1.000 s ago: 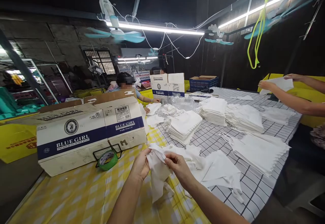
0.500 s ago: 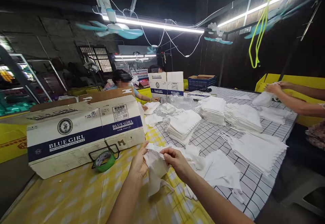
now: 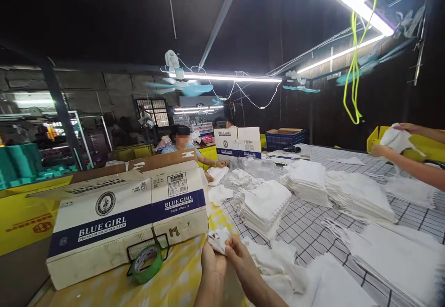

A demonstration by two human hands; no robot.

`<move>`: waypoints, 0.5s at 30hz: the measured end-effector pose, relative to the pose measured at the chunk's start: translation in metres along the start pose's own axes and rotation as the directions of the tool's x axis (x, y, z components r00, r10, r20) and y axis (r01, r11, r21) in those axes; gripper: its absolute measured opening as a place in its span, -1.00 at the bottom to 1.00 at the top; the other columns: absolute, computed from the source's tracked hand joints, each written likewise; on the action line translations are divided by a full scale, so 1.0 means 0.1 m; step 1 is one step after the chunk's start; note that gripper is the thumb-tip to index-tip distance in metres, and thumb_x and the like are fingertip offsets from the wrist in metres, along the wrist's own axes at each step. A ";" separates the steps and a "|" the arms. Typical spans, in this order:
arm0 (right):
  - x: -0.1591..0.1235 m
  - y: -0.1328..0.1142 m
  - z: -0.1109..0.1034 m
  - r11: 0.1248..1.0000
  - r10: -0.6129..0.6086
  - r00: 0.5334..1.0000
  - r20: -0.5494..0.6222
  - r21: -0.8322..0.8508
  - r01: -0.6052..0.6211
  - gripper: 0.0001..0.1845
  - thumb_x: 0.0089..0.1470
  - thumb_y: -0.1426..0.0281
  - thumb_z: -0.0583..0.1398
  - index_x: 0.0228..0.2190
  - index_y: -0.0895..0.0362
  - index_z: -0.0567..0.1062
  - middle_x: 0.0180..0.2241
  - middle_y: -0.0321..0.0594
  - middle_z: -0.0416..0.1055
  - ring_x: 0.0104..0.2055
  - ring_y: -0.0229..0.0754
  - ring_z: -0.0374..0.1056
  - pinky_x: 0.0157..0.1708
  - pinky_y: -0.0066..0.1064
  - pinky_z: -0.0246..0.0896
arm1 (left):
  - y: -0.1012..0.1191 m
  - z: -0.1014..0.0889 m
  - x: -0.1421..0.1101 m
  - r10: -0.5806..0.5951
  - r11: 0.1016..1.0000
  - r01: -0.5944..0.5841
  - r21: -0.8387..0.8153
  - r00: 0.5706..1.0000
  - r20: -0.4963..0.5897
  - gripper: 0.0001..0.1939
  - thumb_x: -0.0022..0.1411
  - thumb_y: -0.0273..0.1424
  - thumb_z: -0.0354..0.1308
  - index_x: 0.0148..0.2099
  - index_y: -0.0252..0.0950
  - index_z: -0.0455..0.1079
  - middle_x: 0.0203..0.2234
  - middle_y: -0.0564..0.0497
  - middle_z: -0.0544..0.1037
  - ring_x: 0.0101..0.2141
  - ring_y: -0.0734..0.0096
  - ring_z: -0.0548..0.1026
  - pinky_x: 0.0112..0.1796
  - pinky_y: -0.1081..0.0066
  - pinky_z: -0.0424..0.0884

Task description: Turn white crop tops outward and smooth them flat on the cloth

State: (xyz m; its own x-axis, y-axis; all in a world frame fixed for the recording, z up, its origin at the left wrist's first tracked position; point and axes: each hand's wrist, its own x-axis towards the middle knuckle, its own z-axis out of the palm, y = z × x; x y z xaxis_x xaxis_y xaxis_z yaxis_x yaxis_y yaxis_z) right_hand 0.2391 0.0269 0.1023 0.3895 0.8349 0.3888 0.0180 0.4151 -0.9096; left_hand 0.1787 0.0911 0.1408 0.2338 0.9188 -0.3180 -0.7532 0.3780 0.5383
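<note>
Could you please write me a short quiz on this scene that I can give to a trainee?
1. Multiple choice: what colour is the tape roll by the near carton? A) red B) green C) black
2. True or false: the person's left hand and right hand both hold the small white cloth.
3. Fill in the blank: the large print on the near carton reads "BLUE ____".

Key: 1 B; 2 true; 3 GIRL

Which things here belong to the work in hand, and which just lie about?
Apparently in use: white cloth piece in left hand and right hand; stacked white pieces.
Apparently just lying about: green tape roll; nearer Blue Girl box; blue crate.
</note>
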 end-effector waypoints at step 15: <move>1.49 0.50 -0.12 0.969 0.240 0.914 -0.326 0.139 -0.205 -0.71 0.00 0.23 0.17 -0.56 0.18 0.34 -0.65 -0.37 0.25 -0.62 -0.34 0.17 -0.61 -0.47 0.16 | -0.21 -0.60 0.79 0.127 0.901 -0.109 0.420 0.992 -0.014 -0.74 -0.04 -0.50 0.15 -0.20 -0.34 0.38 -0.43 -0.06 0.48 -0.45 0.40 0.47 -0.40 0.43 0.40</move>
State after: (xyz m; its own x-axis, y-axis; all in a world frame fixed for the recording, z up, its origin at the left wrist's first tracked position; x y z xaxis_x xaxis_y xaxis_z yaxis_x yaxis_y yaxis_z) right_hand 0.3094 0.1675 0.1129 0.6603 0.7457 0.0891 -0.1904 0.2810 -0.9406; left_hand 0.1760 0.1495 0.0578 0.1280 0.9577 -0.2578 -0.4461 0.2877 0.8475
